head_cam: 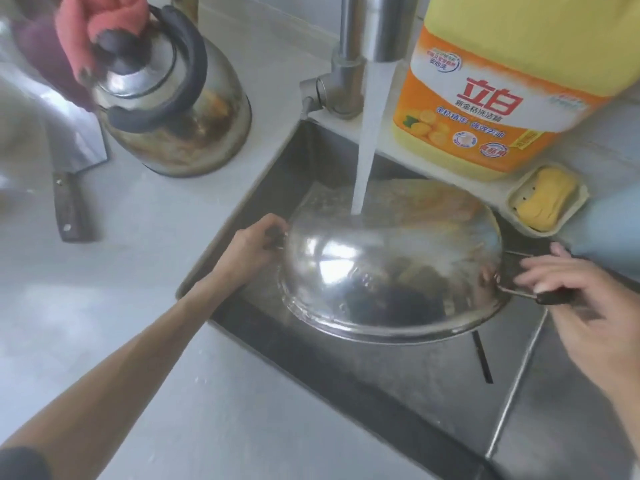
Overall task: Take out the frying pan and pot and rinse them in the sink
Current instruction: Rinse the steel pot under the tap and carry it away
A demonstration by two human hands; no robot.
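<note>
A shiny steel pot [388,271] is held upside down over the sink [277,174], its rounded bottom facing up. Water [369,140] pours from the tap [377,27] onto the far side of the pot. My left hand [254,245] is closed around the dark handle on the pot's left side. My right hand [568,292] grips the dark handle on its right side, fingers wrapped over the metal bracket. No frying pan is visible.
A stained steel kettle [180,109] with a pink cloth [104,19] on its lid stands on the counter at left. A cleaver [69,188] lies beside it. A large yellow detergent jug [512,84] and a soap dish [547,199] sit behind the sink. A dark utensil [483,358] lies in the basin.
</note>
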